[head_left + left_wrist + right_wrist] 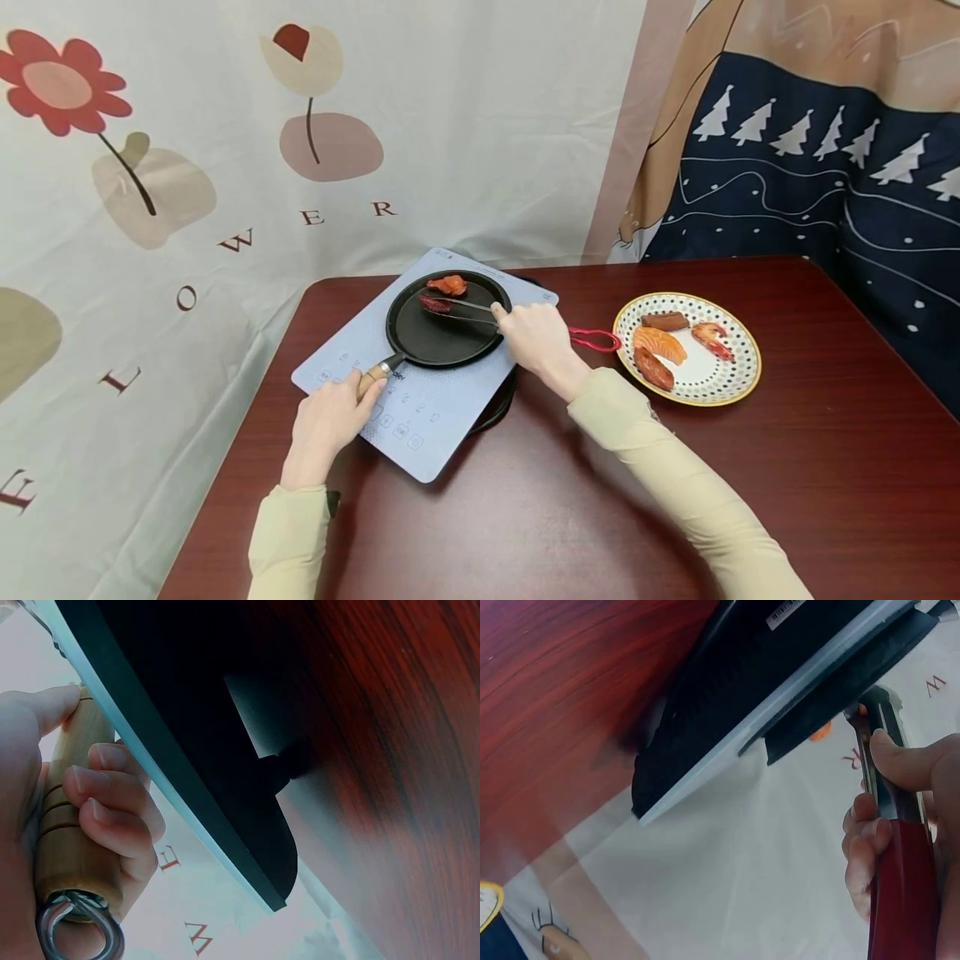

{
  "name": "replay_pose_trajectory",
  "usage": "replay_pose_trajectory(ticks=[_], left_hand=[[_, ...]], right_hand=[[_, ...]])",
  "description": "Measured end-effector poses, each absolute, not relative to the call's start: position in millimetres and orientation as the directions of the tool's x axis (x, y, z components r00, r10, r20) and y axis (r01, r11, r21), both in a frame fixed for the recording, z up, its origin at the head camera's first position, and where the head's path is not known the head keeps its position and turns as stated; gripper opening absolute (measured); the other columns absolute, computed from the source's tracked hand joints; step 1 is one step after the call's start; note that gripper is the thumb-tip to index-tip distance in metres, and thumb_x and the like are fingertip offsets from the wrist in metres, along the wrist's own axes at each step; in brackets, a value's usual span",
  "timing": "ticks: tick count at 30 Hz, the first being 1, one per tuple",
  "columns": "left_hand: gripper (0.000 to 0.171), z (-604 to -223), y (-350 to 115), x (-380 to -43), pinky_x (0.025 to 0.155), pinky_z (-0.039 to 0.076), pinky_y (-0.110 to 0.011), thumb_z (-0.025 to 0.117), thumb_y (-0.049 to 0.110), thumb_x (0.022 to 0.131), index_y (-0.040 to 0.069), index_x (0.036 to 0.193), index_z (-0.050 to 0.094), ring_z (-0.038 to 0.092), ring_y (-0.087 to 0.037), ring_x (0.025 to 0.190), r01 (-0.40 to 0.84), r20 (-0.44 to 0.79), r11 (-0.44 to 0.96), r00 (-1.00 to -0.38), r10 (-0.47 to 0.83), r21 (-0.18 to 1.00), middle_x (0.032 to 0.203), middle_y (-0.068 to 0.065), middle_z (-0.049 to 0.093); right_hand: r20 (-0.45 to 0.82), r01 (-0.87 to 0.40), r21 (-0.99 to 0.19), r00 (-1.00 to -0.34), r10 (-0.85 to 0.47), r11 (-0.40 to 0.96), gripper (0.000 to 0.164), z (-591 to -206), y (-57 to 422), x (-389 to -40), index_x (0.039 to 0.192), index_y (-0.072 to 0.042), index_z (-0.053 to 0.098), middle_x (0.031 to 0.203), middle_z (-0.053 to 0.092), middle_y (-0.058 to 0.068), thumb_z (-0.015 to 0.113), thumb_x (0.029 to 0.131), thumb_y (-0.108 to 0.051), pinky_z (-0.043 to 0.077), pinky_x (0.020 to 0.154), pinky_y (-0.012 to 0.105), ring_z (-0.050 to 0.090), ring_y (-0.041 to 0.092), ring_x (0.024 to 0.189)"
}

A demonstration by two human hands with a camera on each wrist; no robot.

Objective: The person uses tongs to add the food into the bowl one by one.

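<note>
With fingers curled round it, my left hand [327, 425] grips the wooden handle [75, 855] of a black frying pan [442, 343]. The pan sits on a pale blue induction cooktop [427, 433]. Holding metal tongs [885, 776] with red handles [904, 892], my right hand [534, 333] is by the pan's right rim. The tips of the tongs reach over the pan to a dark red piece of meat [433, 304]; I cannot tell whether they pinch it. Behind that meat lies an orange-brown chicken piece [447, 285] in the pan.
A dotted plate [720, 387] with a yellow rim stands right of the cooktop. On it are a sausage piece [664, 321], a salmon slice [660, 343], a shrimp [712, 337] and a brown chicken wing [654, 369]. A printed curtain [480, 125] hangs behind the table [570, 517].
</note>
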State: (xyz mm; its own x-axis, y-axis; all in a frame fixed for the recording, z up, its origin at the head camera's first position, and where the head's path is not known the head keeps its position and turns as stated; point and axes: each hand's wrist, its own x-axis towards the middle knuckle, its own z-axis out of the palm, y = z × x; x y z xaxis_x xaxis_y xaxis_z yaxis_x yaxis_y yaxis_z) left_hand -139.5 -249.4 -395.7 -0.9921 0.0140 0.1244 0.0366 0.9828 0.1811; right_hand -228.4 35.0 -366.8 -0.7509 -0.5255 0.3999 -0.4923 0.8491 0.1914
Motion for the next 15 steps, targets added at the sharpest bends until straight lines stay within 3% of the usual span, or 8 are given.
replay_pose_trajectory(ticks=[15], left_hand=[[0.040, -396.1, -248.9, -139.3, 0.041, 0.028, -0.032, 0.047, 0.042, 0.093, 0.007, 0.075, 0.046, 0.044, -0.024, 0.047, 0.042, 0.137, 0.983, -0.990, 0.018, 0.179, 0.051, -0.008, 0.042]], right_hand=[[0.401, -0.452, 0.211, -0.769, -0.498, 0.867, 0.027, -372.9, 11.1, -234.2, 0.110, -0.015, 0.065, 0.067, 0.066, 0.007, 0.056, 0.086, -0.009, 0.049, 0.045, 0.037, 0.061, 0.025, 0.057]])
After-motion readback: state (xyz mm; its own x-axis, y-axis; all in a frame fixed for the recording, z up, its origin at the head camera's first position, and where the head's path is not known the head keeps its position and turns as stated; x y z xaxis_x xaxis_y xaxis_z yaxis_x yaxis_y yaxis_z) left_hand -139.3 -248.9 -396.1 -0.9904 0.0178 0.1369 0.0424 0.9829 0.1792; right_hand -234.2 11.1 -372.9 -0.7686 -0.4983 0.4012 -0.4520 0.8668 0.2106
